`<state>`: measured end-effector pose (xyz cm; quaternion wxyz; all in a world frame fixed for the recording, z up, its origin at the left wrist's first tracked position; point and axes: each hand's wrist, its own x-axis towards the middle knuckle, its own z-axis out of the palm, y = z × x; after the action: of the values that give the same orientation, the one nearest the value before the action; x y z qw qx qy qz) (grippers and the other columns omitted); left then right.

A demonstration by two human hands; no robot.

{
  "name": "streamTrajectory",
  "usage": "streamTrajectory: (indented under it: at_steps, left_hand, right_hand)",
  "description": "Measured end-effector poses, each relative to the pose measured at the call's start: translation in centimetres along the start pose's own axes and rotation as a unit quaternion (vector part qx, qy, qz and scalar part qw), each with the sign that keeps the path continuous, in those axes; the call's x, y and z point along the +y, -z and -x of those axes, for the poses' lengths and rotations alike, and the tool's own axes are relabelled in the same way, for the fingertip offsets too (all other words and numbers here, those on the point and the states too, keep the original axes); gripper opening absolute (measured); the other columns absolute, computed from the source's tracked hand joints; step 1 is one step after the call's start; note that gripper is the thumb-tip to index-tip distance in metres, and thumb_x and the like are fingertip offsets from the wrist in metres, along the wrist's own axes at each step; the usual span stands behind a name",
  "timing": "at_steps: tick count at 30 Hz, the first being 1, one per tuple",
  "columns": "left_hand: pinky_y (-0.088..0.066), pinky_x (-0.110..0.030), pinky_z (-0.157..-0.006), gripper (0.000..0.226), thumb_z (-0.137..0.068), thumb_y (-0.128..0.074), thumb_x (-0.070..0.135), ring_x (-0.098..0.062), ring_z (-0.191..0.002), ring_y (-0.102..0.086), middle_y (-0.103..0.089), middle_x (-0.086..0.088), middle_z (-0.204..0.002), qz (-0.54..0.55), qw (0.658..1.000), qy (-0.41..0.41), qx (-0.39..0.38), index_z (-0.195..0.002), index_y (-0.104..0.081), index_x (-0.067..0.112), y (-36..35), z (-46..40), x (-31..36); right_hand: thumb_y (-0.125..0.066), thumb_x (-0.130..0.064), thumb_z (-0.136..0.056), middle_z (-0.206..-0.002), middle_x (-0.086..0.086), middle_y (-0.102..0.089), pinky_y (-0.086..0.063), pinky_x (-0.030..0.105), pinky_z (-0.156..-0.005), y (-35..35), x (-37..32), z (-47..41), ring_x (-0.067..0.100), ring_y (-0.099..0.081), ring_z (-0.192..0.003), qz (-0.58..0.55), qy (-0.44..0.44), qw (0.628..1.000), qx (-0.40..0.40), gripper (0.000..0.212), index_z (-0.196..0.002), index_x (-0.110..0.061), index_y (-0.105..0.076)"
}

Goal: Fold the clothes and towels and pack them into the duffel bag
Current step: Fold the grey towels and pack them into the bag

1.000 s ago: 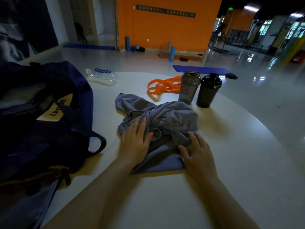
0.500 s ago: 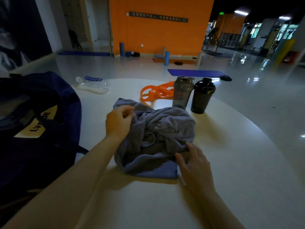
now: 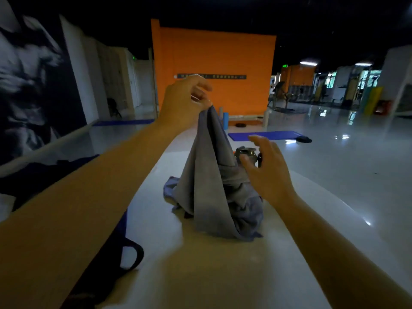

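Head view: left hand (image 3: 185, 101) raised high, fingertips pinching top corner of grey towel (image 3: 214, 181). Towel drawn up into a tall peak from that pinch, lower part heaped and crumpled on white table (image 3: 223, 275), blue-grey edge spread out toward the left at the base. Right hand (image 3: 265, 170) lifted just right of the towel's hanging folds, fingers spread and lightly bent, gripping nothing; whether thumb touched the cloth could not be told. Shaker bottle (image 3: 246, 152) partly hidden behind towel and right hand, only its lid showing. Dark navy duffel bag (image 3: 73, 166) lay on the left side of the table, mostly covered by left forearm, one strap loop (image 3: 133, 253) curling out onto the tabletop nearer the camera. Table pale and glossy, curved edge on the right. Beyond it, shiny grey floor with a blue exercise mat (image 3: 265, 135) on the far side, an orange wall (image 3: 214, 70) behind, a blue foam roller (image 3: 225, 120) standing at its foot. Dark mural on the left wall; gym machines dim on the far right.
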<state>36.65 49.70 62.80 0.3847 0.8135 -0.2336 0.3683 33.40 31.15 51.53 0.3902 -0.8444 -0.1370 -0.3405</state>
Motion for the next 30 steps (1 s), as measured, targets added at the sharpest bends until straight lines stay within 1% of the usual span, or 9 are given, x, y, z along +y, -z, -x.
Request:
streamTrajectory:
  at_steps: [4,8,11,15,18,21,23,27,30]
  left_hand:
    - [-0.050,-0.011,-0.069,0.023,-0.085,-0.067,0.001,0.000,-0.071,-0.056,-0.055,0.018,-0.083,-0.009,1.000,-0.023,-0.010,-0.107,-0.064,0.009,1.5,0.2,1.8]
    - [-0.050,-0.011,-0.070,0.022,-0.083,-0.068,0.000,-0.002,-0.072,-0.058,-0.057,0.016,-0.082,-0.028,0.998,-0.039,-0.037,-0.104,-0.065,0.009,2.5,1.5,1.7]
    - [-0.049,-0.018,-0.076,0.020,-0.085,-0.066,0.001,-0.011,-0.078,-0.061,-0.065,0.003,-0.083,-0.089,0.994,-0.043,-0.054,-0.103,-0.066,0.009,3.5,2.3,0.5]
    - [-0.038,-0.015,-0.065,0.025,-0.092,-0.054,0.001,-0.022,-0.086,-0.059,-0.062,-0.012,-0.098,-0.244,0.956,-0.048,-0.159,-0.114,-0.063,0.009,3.6,2.1,-2.0]
    - [-0.040,-0.027,-0.072,0.026,-0.091,-0.054,0.000,-0.030,-0.091,-0.059,-0.062,-0.017,-0.102,-0.273,0.952,-0.038,-0.131,-0.114,-0.063,0.006,2.3,1.2,-3.1]
    - [-0.044,-0.033,-0.068,0.013,-0.086,-0.056,0.010,-0.029,-0.080,-0.061,-0.066,-0.014,-0.085,-0.217,0.973,-0.007,-0.072,-0.086,-0.067,0.002,1.1,0.5,-4.3]
    - [-0.044,-0.020,-0.065,0.008,-0.087,-0.064,0.009,-0.016,-0.074,-0.060,-0.065,-0.002,-0.081,-0.111,0.991,0.060,-0.053,-0.080,-0.067,0.010,0.3,0.7,-4.6]
    - [-0.049,-0.024,-0.071,0.003,-0.091,-0.063,0.027,-0.006,-0.078,-0.062,-0.063,0.011,-0.091,0.175,0.968,0.172,-0.053,-0.093,-0.061,0.027,-2.1,1.7,-2.5]
    - [-0.050,-0.020,-0.074,0.022,-0.084,-0.071,0.029,-0.004,-0.087,-0.060,-0.060,0.014,-0.097,0.159,0.974,0.140,-0.075,-0.103,-0.061,0.025,-3.6,1.1,-0.8]
  right_hand:
    - [-0.057,-0.024,-0.094,-0.132,0.002,-0.052,-0.036,0.030,-0.097,-0.5,-2.7,-4.1,0.019,-0.046,-0.122,-0.032,-0.044,0.995,-0.084,0.034,-0.128,-0.021,-0.054]
    - [-0.054,-0.020,-0.095,-0.107,0.001,-0.057,-0.042,0.031,-0.083,-2.0,-3.3,-4.8,0.021,-0.054,-0.102,0.001,-0.083,0.979,-0.186,0.021,-0.114,-0.017,-0.062]
    - [-0.050,-0.018,-0.096,-0.103,0.003,-0.058,-0.043,0.031,-0.075,-2.1,-3.0,-5.2,0.018,-0.053,-0.089,0.046,-0.079,0.986,-0.141,0.019,-0.110,-0.017,-0.062]
    - [-0.052,-0.014,-0.095,-0.097,0.005,-0.058,-0.050,0.037,-0.075,-0.4,-3.5,-8.3,0.021,-0.057,-0.085,0.056,-0.043,0.994,-0.084,0.010,-0.099,-0.018,-0.059]
    - [-0.049,-0.006,-0.094,-0.089,0.012,-0.058,-0.054,0.039,-0.065,1.1,-5.3,-11.7,0.030,-0.060,-0.073,0.063,0.008,0.996,-0.059,0.013,-0.099,-0.010,-0.060]
    - [-0.045,-0.002,-0.095,-0.086,0.023,-0.056,-0.053,0.038,-0.056,2.9,-7.0,-14.3,0.037,-0.057,-0.064,-0.019,0.008,0.999,-0.033,0.012,-0.097,-0.006,-0.056]
    - [-0.045,0.002,-0.095,-0.087,0.026,-0.057,-0.056,0.038,-0.055,4.7,-8.1,-15.2,0.038,-0.059,-0.066,-0.055,0.002,0.998,0.003,0.013,-0.098,-0.004,-0.057]
    - [-0.048,0.001,-0.095,-0.101,0.024,-0.061,-0.059,0.038,-0.061,7.5,-9.6,-16.1,0.038,-0.065,-0.088,-0.089,-0.012,0.995,0.035,0.014,-0.102,-0.003,-0.060]
    - [-0.051,-0.003,-0.094,-0.103,0.020,-0.063,-0.059,0.045,-0.072,8.5,-10.4,-16.8,0.034,-0.066,-0.089,-0.085,0.003,0.995,0.059,0.022,-0.081,-0.021,-0.056]
